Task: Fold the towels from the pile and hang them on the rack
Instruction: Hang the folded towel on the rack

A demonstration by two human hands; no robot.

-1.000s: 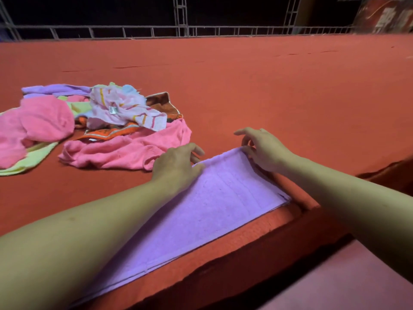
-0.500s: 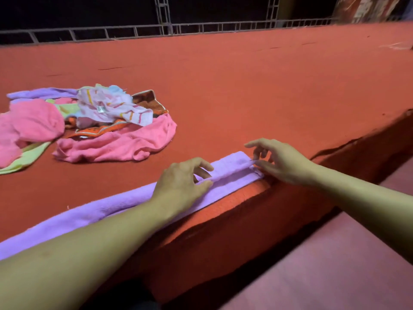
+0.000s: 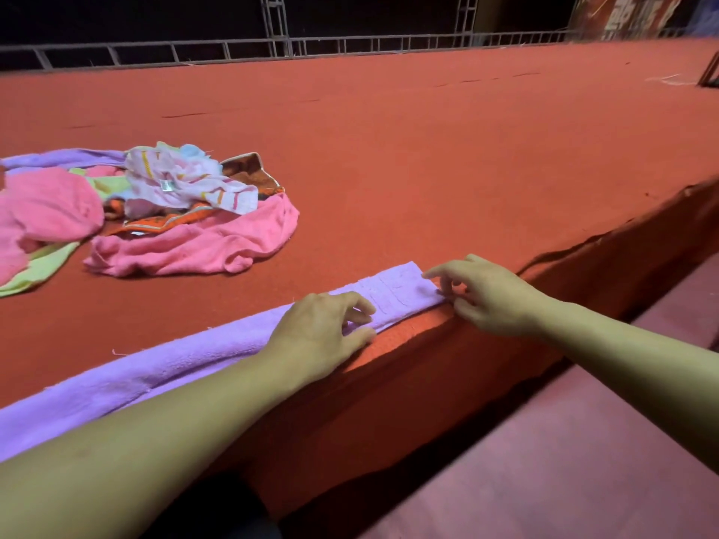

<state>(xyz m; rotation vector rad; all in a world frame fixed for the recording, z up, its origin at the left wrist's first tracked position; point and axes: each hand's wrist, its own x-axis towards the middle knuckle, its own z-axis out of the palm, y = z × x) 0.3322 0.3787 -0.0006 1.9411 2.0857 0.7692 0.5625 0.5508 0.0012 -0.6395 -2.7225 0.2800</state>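
Note:
A purple towel (image 3: 186,359) lies as a long narrow strip along the near edge of the red carpeted platform (image 3: 428,157). My left hand (image 3: 323,324) rests on the strip, with fingers and thumb curled around its near edge. My right hand (image 3: 482,293) is at the strip's right end and pinches the corner, index finger stretched over the top. The pile of towels (image 3: 155,212) sits at the left, with pink (image 3: 202,247), striped white (image 3: 186,184), green and another purple one. No rack is in view.
The platform's front edge (image 3: 505,344) drops to a pinkish floor (image 3: 544,461) at the lower right. A metal truss railing (image 3: 288,48) runs along the far side. A dark object (image 3: 710,72) stands at the far right edge.
The purple towel went from a wide flat sheet to a narrow strip by the near edge. Both hands came nearer with it and stayed on its right part.

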